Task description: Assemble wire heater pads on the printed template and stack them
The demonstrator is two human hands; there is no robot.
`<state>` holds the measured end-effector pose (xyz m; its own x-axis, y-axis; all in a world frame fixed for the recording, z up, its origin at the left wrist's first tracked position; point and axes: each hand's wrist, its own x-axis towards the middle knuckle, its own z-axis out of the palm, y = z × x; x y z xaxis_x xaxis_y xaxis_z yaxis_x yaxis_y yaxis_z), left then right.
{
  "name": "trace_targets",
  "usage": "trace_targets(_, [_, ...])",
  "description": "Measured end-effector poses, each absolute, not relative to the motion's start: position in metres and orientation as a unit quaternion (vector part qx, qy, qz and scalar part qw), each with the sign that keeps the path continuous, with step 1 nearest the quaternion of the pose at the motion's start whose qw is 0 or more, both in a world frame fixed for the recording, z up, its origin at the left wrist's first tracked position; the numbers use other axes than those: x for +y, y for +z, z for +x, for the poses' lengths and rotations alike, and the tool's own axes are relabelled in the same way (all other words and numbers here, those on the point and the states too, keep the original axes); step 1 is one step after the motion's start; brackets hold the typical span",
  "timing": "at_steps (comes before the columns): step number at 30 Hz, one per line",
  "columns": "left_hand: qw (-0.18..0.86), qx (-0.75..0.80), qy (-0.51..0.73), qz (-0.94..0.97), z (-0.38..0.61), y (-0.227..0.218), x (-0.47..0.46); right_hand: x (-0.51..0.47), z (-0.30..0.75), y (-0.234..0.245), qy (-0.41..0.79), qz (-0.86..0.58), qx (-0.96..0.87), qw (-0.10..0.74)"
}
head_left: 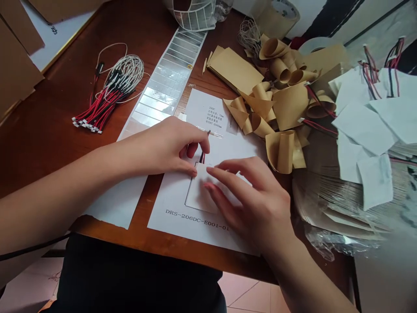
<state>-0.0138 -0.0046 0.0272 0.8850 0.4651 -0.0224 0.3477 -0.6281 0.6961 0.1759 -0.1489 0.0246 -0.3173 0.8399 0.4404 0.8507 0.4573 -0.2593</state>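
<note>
White square plate (195, 193), light, likely brittle, best taken by its edges, lies lower centre on a printed sheet (195, 239), left grip (166, 145) pinching its corner, right grip (250, 200) spread on top.

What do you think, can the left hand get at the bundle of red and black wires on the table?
Probably yes. The left hand has only the flat strip of silver labels between it and the wire bundle, so nothing tall blocks it, though it is busy at the white square.
</note>
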Motion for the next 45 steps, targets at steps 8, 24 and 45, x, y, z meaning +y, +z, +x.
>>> trace_targets(8, [0.365, 0.239, 0.064, 0.897, -0.011, 0.029, -0.006, -0.143, 0.177, 0.013, 0.045, -0.528, -0.814, 0.238])
trace_targets(24, [0.425, 0.237, 0.018, 0.874, -0.013, 0.034, -0.006, -0.143, 0.172, 0.010, 0.031, -0.540, -0.818, 0.194])
trace_targets(45, [0.384, 0.224, 0.031, 0.895, -0.012, 0.029, -0.022, -0.134, 0.194, 0.014, 0.152, -0.565, -0.774, 0.242])
